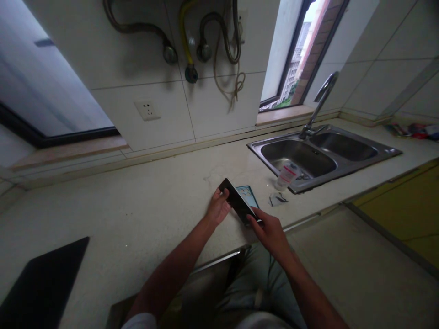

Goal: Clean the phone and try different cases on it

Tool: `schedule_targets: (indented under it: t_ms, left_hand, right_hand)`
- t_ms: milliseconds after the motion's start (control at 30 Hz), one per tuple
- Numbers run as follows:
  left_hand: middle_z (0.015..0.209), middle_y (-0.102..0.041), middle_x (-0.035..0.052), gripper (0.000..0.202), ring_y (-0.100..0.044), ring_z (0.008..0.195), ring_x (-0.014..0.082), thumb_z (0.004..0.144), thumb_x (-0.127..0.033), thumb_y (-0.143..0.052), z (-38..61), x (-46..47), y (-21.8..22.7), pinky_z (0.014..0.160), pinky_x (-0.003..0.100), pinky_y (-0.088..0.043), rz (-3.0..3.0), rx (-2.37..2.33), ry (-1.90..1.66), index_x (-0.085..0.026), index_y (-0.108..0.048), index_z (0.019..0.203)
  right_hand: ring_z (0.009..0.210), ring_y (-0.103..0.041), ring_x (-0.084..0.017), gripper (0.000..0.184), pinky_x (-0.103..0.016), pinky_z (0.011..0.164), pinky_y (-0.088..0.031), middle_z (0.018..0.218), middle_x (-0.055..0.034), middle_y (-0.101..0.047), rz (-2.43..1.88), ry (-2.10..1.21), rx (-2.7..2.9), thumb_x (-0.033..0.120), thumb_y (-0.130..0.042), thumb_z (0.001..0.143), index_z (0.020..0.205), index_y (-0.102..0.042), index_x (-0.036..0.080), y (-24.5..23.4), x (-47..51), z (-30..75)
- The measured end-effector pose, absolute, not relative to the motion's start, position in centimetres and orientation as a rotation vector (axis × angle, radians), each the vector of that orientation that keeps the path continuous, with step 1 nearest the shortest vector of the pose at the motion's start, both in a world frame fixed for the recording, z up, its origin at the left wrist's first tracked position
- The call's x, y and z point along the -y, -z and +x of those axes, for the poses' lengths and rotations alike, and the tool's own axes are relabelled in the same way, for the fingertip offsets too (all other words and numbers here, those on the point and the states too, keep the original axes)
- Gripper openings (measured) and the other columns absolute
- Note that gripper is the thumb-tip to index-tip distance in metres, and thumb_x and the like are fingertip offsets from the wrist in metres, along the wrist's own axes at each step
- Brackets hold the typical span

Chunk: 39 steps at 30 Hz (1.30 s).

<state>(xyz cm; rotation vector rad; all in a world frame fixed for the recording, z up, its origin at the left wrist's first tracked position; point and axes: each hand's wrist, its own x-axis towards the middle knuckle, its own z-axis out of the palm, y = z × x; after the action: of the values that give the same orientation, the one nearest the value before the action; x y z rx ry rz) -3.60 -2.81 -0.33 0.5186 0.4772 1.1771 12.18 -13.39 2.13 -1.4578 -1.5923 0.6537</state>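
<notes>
A dark phone (pixel 237 202) is held tilted just above the pale countertop (pixel 144 214). My left hand (pixel 217 208) grips its far end with curled fingers. The near end is pinched by my right hand (pixel 269 230). Directly behind the phone lies a teal phone case (pixel 248 194) flat on the counter, its camera cut-out showing. A small torn wrapper (pixel 278 198) lies to the right of the case.
A steel double sink (pixel 322 155) with a curved tap (pixel 320 101) sits at the right, a small plastic bottle (pixel 286 175) at its front rim. A black cooktop (pixel 41 283) fills the near left corner. Hoses (pixel 192 36) and a socket (pixel 147 109) are on the tiled wall.
</notes>
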Motion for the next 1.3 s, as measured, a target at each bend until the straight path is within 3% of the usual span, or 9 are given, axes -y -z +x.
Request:
schedule_targets:
  t_ms: [133, 267, 333, 600, 800, 1033, 1300]
  left_hand:
    - [0.108, -0.071, 0.0088, 0.042, -0.066, 0.095, 0.0208, 0.078, -0.027, -0.08, -3.4, 2.9, 0.1, 0.092, 0.036, -0.051, 0.609, -0.506, -1.079, -0.015, -0.065, 0.115]
    - [0.095, -0.071, 0.0093, 0.026, -0.066, 0.08, 0.0177, 0.081, -0.032, -0.075, -3.4, 2.5, 1.0, 0.083, 0.034, -0.052, 0.656, -0.656, -1.04, -0.013, -0.069, 0.098]
    - [0.095, -0.071, 0.0103, 0.026, -0.067, 0.082, 0.0193, 0.083, -0.035, -0.073, -3.3, 2.1, 1.6, 0.085, 0.037, -0.052, 0.727, -0.769, -1.067, -0.014, -0.071, 0.097]
    - [0.121, -0.065, 0.0112, 0.031, -0.059, 0.117, 0.0275, 0.08, -0.03, -0.072, -3.5, 2.0, 2.0, 0.112, 0.047, -0.036, 1.373, -0.972, -1.173, -0.02, -0.073, 0.109]
    - [0.141, -0.056, 0.0089, 0.043, -0.035, 0.144, 0.0264, 0.078, -0.03, -0.074, -3.4, 3.0, 1.9, 0.124, 0.045, -0.011, 1.553, -0.881, -1.088, -0.024, -0.068, 0.121]
    - [0.133, -0.06, 0.017, 0.039, -0.032, 0.146, 0.0288, 0.074, -0.023, -0.077, -2.6, 3.1, 1.9, 0.125, 0.042, -0.007, 1.402, -0.8, -1.125, -0.016, -0.069, 0.112]
    - [0.11, -0.065, 0.0143, 0.028, -0.037, 0.136, 0.0344, 0.077, -0.031, -0.074, -3.3, 2.9, 1.7, 0.123, 0.051, -0.006, 1.496, -1.022, -1.119, -0.022, -0.072, 0.104]
  right_hand:
    - [0.061, -0.068, -0.021, 0.054, -0.032, 0.06, -0.057, 0.074, -0.0042, -0.073, -1.449, -1.023, 1.19, 0.055, -0.073, 0.075, 0.114, -0.067, 0.018, -2.3, 13.6, 13.1]
    - [0.064, -0.07, -0.021, 0.067, -0.035, 0.064, -0.061, 0.076, -0.0049, -0.074, -1.349, -1.297, 0.787, 0.055, -0.087, 0.055, 0.105, -0.066, 0.016, -2.2, 13.8, 14.1]
    - [0.062, -0.069, -0.02, 0.067, -0.033, 0.062, -0.06, 0.078, -0.0057, -0.075, -1.349, -1.324, 0.688, 0.051, -0.091, 0.051, 0.102, -0.067, 0.015, -2.2, 13.9, 14.8]
    - [0.056, -0.064, -0.013, 0.056, -0.027, 0.061, -0.06, 0.074, -0.0017, -0.071, -1.344, -1.318, 0.579, 0.046, -0.092, 0.051, 0.092, -0.07, 0.015, -2.2, 14.8, 16.7]
    - [0.061, -0.066, -0.014, 0.057, -0.028, 0.064, -0.061, 0.078, -0.0026, -0.072, -1.319, -1.357, 0.551, 0.046, -0.092, 0.052, 0.094, -0.07, 0.016, -2.2, 15.7, 16.3]
    - [0.06, -0.065, -0.014, 0.071, -0.029, 0.067, -0.062, 0.067, 0.0009, -0.069, -1.328, -1.376, 0.567, 0.047, -0.091, 0.058, 0.117, -0.065, 0.016, -1.8, 16.5, 16.2]
    - [0.062, -0.068, -0.016, 0.08, -0.032, 0.068, -0.062, 0.073, -0.0012, -0.071, -1.347, -1.313, 0.663, 0.053, -0.088, 0.059, 0.125, -0.066, 0.014, -0.8, 15.2, 16.1]
